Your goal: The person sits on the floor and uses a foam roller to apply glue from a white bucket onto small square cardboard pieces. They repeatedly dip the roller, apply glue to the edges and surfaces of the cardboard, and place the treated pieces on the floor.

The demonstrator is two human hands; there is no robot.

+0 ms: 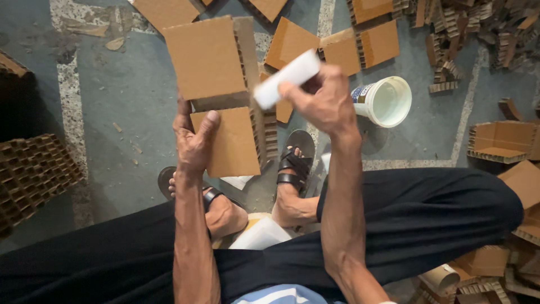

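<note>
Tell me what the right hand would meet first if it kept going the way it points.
Likely the cardboard piece held by the left hand: the right hand aims its white block left toward it. Depth is unclear.

Plain tan-brown faces with ribbed, honeycomb-patterned edges are shown by the cardboard panels (225, 112) gripped in the left hand (193, 143). A plain white block (286, 77) is held in the right hand (323, 101). Just right of that hand, a white bucket (385, 100) with a blue-marked label is seen. Below the hands, black sandals (295, 163) and black trousers (427, 208) are shown against a grey-blue floor (129, 84) with speckled pale strips.
</note>
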